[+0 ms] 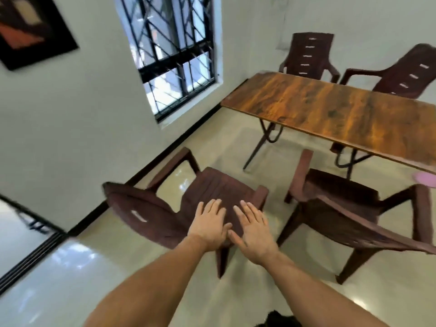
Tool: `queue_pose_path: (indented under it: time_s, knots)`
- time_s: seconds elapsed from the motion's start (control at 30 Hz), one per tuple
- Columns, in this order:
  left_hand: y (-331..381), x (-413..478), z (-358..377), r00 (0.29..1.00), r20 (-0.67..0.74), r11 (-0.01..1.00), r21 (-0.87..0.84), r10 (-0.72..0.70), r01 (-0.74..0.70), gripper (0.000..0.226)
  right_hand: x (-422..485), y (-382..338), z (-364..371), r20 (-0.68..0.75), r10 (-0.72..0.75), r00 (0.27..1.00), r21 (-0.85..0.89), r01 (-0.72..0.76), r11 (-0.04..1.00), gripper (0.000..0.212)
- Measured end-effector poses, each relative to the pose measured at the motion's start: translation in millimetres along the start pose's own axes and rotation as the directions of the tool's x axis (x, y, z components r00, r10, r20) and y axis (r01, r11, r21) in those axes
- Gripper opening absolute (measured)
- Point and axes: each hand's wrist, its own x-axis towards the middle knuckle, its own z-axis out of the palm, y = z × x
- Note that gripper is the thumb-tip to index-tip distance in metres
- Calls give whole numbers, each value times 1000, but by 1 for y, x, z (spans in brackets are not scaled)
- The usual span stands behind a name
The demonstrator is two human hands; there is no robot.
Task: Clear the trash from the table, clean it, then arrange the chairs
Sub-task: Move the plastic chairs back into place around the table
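Wooden table (330, 107) among four brown chairs (212, 185)

Glossy wood-grain tabletop (342, 109) on thin folding legs. Chairs are all dark brown plastic: back chair (309, 55) and corner chair (405, 74) on the far side, near chair (342, 197) close to the front edge, left chair (212, 187) standing apart.

Four brown chairs: near left chair (212, 185), near right chair (342, 197), far left chair (309, 55), far right chair (405, 74). One desk (330, 107). Two hands: left hand (208, 223), right hand (253, 230). One barred window (174, 55), one wall picture (30, 27), one pink object (425, 179).
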Motion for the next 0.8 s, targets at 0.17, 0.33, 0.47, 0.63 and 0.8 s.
queue_pose_path:
  time_s: [0.17,0.33,0.47,0.63,0.8]
  knots:
    - [-118,-43,5,975,-4,975,-16,-220,220,59,37,-120,34,104,-113,988,98,102,990,78]
    - [-198,-56,11,946,49,946,-39,-319,321,58,75,-189,58,350,-140,926,98,112,989,74]
    - [-231,-45,9,965,82,969,12,-247,247,58,97,-206,70,449,-107,887,46,97,994,72]
    - [-269,-16,-4,959,266,993,88,-94,73,62,105,-218,75,474,-78,877,80,45,996,73]
    - [-279,18,-8,872,490,999,43,-4,-19,61,116,-228,76,499,5,866,39,-28,999,85]
